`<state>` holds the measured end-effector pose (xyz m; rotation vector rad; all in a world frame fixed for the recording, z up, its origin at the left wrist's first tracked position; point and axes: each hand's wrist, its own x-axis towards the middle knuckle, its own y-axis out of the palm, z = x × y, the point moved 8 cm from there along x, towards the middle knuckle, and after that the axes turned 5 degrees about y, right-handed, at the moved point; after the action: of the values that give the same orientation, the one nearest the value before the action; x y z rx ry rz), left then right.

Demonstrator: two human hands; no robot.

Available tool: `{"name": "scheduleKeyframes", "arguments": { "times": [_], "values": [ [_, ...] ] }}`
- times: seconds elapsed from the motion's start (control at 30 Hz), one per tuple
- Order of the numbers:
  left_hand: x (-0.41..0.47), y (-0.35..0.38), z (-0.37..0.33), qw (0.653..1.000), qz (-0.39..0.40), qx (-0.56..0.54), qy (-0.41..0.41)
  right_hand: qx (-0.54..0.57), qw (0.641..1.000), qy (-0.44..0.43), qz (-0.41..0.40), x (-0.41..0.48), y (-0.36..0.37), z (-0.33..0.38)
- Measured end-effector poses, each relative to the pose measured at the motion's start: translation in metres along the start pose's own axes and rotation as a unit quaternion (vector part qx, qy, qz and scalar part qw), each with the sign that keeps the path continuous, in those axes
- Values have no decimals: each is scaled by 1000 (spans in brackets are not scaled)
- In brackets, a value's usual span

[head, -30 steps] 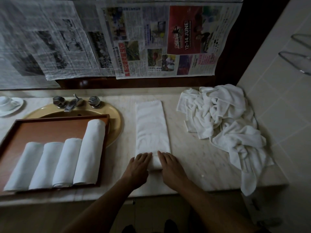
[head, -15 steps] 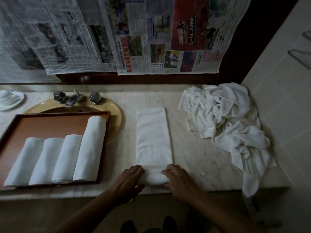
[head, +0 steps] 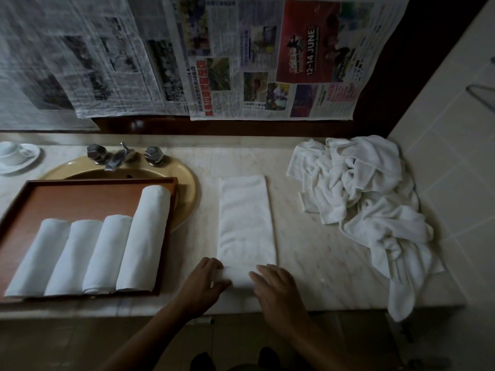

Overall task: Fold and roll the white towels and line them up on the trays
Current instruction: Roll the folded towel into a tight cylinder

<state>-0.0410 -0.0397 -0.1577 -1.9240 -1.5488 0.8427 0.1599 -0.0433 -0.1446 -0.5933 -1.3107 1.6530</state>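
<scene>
White rolls [head: 107,253] four, one folded towel [head: 245,218]

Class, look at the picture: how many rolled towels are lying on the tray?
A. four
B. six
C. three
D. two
A: four rolled towels lie side by side on the tray; the fifth towel is on the counter, rolled only at its near end.
</scene>
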Motion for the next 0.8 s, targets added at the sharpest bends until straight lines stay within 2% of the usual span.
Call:
{"name": "scheduleKeyframes", "arguments": {
  "times": [0.13,0.2,0.27,0.4,0.5,0.6,0.7,0.8],
  "values": [
    [-4,5,-25,980,-71,170,71,-13,999,8,33,3,11,-7],
    [-1,23,-39,966,-40,231,111,-13,998,6,58,10,10,-11],
    [6,37,-44,954,-4,272,126,2,993,7,121,20,7,-10],
    [17,40,-38,952,42,282,108,38,959,107,261,36,5,-20],
    [16,37,-42,954,69,268,112,139,942,160,260,57,-6,-28],
    [14,37,-45,956,92,260,95,114,964,106,214,100,-5,-25],
    [14,40,-44,961,92,247,89,-20,959,12,283,131,38,-9],
    [12,39,-42,966,95,230,78,-90,951,-8,294,168,72,-10]
  ]
}}
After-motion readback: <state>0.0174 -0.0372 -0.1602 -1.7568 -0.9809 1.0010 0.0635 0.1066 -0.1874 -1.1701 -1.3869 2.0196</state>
